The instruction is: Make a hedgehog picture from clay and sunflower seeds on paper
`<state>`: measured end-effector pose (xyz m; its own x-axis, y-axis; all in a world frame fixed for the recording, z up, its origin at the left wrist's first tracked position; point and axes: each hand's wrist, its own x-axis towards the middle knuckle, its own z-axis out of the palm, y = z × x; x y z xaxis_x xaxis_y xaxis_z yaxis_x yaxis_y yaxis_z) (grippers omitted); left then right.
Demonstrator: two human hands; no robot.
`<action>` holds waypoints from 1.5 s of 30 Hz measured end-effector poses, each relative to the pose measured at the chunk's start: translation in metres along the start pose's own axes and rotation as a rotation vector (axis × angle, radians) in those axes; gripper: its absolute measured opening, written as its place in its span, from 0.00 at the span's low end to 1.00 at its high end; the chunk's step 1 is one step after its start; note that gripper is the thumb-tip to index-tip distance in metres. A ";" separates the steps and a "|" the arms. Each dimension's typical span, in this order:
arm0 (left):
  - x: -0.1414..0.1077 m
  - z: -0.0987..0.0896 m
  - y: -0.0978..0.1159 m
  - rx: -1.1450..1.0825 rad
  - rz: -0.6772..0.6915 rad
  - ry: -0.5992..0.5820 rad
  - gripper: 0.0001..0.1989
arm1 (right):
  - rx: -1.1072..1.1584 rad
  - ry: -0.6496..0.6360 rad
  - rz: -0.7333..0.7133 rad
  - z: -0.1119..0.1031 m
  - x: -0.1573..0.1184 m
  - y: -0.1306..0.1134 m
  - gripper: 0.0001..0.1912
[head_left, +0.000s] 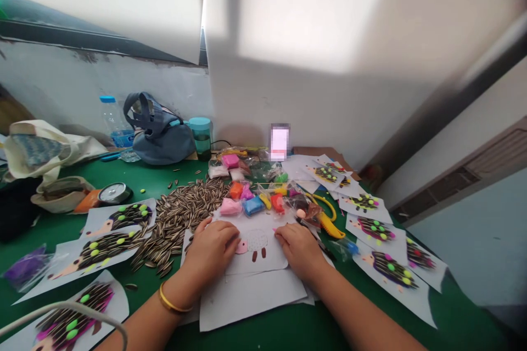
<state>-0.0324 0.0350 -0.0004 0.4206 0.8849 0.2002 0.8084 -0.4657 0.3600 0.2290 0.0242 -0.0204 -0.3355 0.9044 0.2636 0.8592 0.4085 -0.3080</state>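
Observation:
A white sheet [263,264] with a hedgehog outline lies between my hands, on top of other papers. The hedgehog has a pink clay face [242,246], a dotted, unfilled body [258,239] and two brown feet [259,254]. My left hand [214,244] rests at the sheet's left side, its fingertips bent by the pink face. On the right, my right hand [297,244] has thumb and forefinger pinched together beside the body; a tiny bit of pink shows at the fingertips, too small to make out.
Sunflower seeds [191,203] are heaped at the left. Bagged coloured clay [253,205] and yellow scissors [329,226] lie behind the sheet. Finished seed hedgehogs [389,274] flank both sides. A blue bag [162,140], a teal-lidded cup [201,140] and a bottle [117,126] stand by the wall.

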 end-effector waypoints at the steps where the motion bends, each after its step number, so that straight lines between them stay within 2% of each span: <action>1: 0.000 0.000 0.000 0.001 0.000 0.000 0.08 | 0.003 0.002 -0.003 0.000 0.000 0.000 0.09; 16: -0.001 0.001 -0.001 -0.022 0.006 0.017 0.07 | 0.027 0.068 -0.025 0.002 -0.001 0.000 0.09; 38: -0.003 0.002 -0.001 -0.025 0.016 0.033 0.08 | 0.106 0.073 -0.120 -0.001 -0.001 -0.004 0.09; 45: -0.001 0.000 0.000 -0.013 0.011 0.004 0.08 | 0.141 0.082 -0.115 0.000 -0.001 -0.003 0.08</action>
<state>-0.0331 0.0338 -0.0008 0.4275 0.8799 0.2076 0.7986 -0.4752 0.3695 0.2272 0.0219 -0.0194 -0.3904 0.8402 0.3762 0.7525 0.5267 -0.3953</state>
